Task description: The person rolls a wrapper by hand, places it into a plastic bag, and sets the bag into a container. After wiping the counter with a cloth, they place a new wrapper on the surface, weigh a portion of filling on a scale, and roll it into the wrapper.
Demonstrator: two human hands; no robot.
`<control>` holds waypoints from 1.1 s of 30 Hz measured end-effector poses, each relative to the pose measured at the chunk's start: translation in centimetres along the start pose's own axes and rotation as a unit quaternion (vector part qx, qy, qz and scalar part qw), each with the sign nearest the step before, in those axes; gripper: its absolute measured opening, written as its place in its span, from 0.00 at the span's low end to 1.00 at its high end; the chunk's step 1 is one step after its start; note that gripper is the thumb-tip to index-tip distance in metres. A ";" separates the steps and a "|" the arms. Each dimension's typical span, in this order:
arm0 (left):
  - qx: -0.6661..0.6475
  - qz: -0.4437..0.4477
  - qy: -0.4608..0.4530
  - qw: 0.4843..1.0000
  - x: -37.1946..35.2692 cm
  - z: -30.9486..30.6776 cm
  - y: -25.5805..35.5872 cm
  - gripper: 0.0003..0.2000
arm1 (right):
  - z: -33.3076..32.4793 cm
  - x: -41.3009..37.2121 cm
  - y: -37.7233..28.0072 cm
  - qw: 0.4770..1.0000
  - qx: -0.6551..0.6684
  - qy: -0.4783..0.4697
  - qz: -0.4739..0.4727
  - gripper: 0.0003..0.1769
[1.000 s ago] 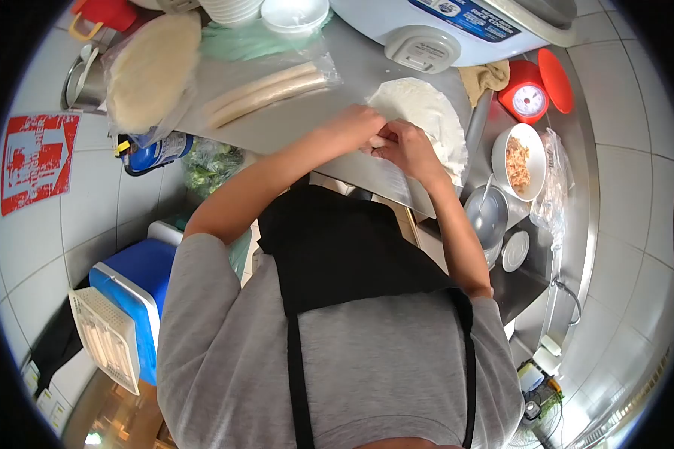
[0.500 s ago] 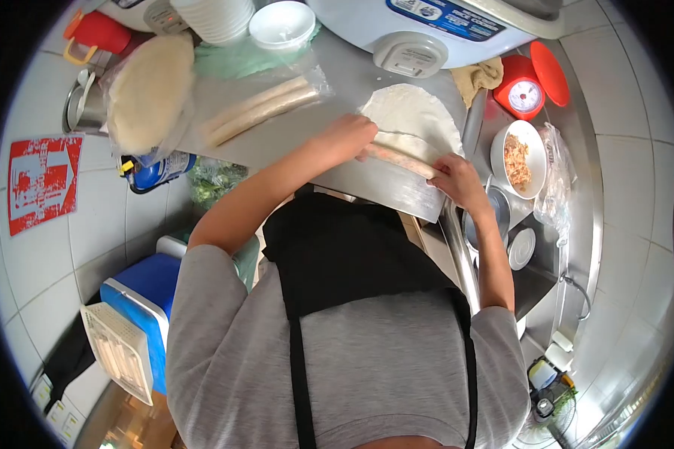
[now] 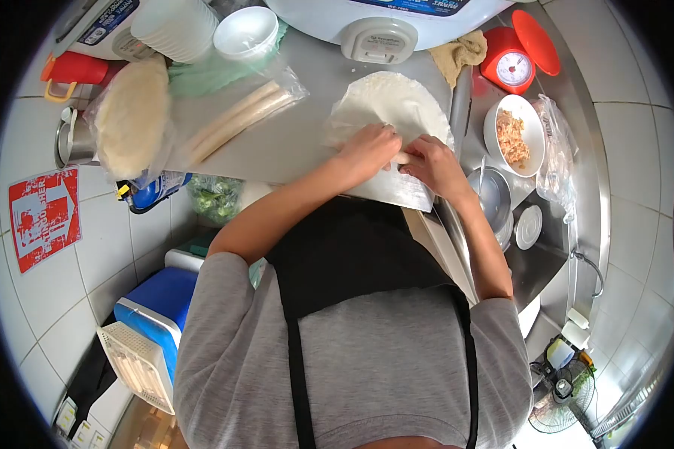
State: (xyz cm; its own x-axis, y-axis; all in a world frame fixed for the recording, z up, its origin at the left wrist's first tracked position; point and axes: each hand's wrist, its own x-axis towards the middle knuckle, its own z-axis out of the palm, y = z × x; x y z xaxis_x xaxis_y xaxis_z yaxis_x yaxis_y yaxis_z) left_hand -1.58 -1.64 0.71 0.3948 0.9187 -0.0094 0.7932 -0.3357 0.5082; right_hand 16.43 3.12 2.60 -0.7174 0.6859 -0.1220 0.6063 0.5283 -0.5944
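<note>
A stack of round, pale wrapper sheets (image 3: 397, 97) lies on the metal counter in front of me. At its near edge my left hand (image 3: 374, 152) and my right hand (image 3: 431, 166) are close together, fingers curled over a partly rolled wrapper (image 3: 403, 158). Only a short piece of that roll shows between them; my hands cover the rest. To the left, long finished rolls (image 3: 240, 120) lie side by side in a clear plastic bag. A white bowl of shredded orange-brown filling (image 3: 512, 141) stands to the right of my right hand.
A red kitchen scale (image 3: 511, 67) and a tan cloth (image 3: 457, 56) sit at the back right. Behind the wrappers stands a rice cooker (image 3: 382, 37). Bagged wrappers (image 3: 133, 120) and stacked white bowls (image 3: 174, 34) are at left. A sink (image 3: 535, 258) is right.
My hands have come closer together, both now over the middle of the roll, which was exposed between them before. The whole view has shifted slightly.
</note>
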 end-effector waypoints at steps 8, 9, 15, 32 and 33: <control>-0.046 -0.030 -0.047 0.997 0.7 0.5 -0.9 0.13 | -0.5 0.2 0.2 0.999 -0.003 -0.041 0.030 0.15; -0.046 -0.035 -0.054 0.997 0.7 0.3 -0.9 0.13 | -0.8 -0.2 0.4 0.999 -0.009 -0.039 0.026 0.15; -0.054 -0.055 -0.081 0.994 1.0 0.1 -0.8 0.14 | -2.3 -1.9 2.1 0.998 -0.042 -0.042 0.032 0.15; -0.067 -0.039 -0.112 0.991 1.6 -1.0 -1.3 0.16 | -0.3 -2.6 1.3 0.983 -0.120 0.070 -0.124 0.15; -0.067 -0.037 -0.110 0.991 1.6 -1.0 -1.2 0.16 | -0.3 -2.8 1.7 0.979 -0.130 0.080 -0.138 0.15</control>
State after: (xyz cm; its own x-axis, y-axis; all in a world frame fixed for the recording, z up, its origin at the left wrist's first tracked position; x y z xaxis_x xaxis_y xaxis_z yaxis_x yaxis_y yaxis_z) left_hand -2.37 0.44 0.93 0.4400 0.8677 -0.2312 0.7617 -0.2243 0.6079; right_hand 19.53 2.23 2.14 -0.8164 0.5569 0.1527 0.4782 0.8003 -0.3617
